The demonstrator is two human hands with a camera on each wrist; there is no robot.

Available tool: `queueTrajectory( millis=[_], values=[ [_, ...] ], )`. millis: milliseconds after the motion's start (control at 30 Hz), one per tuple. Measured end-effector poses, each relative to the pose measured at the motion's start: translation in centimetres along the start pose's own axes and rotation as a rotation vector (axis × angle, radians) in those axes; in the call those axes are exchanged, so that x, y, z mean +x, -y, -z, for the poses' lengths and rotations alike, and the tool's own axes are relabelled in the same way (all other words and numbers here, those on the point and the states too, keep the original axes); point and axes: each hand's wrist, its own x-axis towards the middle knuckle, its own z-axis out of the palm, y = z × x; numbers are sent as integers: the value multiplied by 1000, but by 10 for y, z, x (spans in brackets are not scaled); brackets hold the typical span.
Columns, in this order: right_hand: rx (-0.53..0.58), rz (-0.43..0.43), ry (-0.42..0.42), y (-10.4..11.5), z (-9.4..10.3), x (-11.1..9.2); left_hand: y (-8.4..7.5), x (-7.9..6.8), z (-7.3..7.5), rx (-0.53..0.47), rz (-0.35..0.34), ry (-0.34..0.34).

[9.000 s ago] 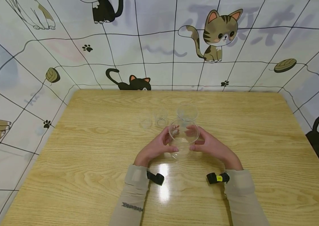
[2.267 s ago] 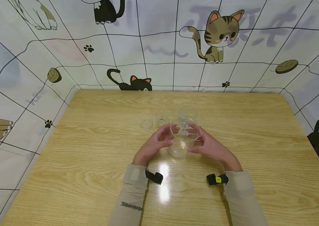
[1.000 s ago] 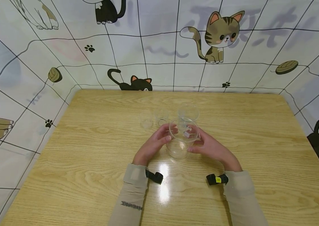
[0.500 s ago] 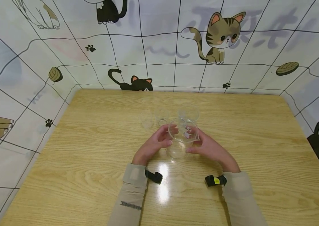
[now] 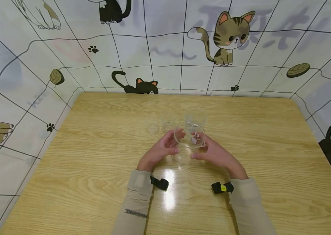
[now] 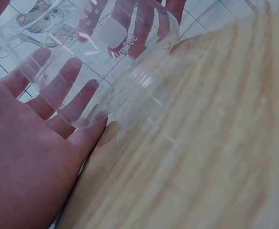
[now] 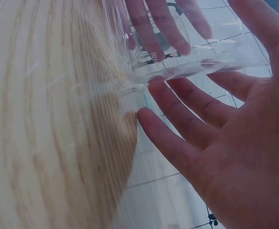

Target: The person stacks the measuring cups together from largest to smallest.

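Note:
A clear glass beaker (image 5: 182,159) with a pouring spout and white printed markings stands on the wooden table between both hands. My left hand (image 5: 162,150) holds its left side, thumb at the front and fingers curved round behind. On the opposite side my right hand (image 5: 218,154) holds the glass the same way, its thumb low near the base. Through the wall of the beaker (image 6: 144,71) in the left wrist view, the other hand's fingers show beside a white patch and graduations. The right wrist view has fingers against the beaker (image 7: 177,71).
Behind the beaker stand another wide clear vessel (image 5: 196,116), a small clear vessel (image 5: 168,123) and a still fainter one (image 5: 152,126) to its left. The wooden table (image 5: 95,169) meets a wall covering (image 5: 165,52) with printed cats at its far edge.
The beaker has turned between the hands: its spout has come from the right side toward the front right and the white patch has shifted. The beaker also sits slightly further left.

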Motion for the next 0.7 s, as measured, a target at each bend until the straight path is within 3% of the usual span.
queueTrajectory(
  millis=[700],
  values=[
    [-64,-13,1,3,-4,1,-4,6,-3,125,-12,40]
  ],
)
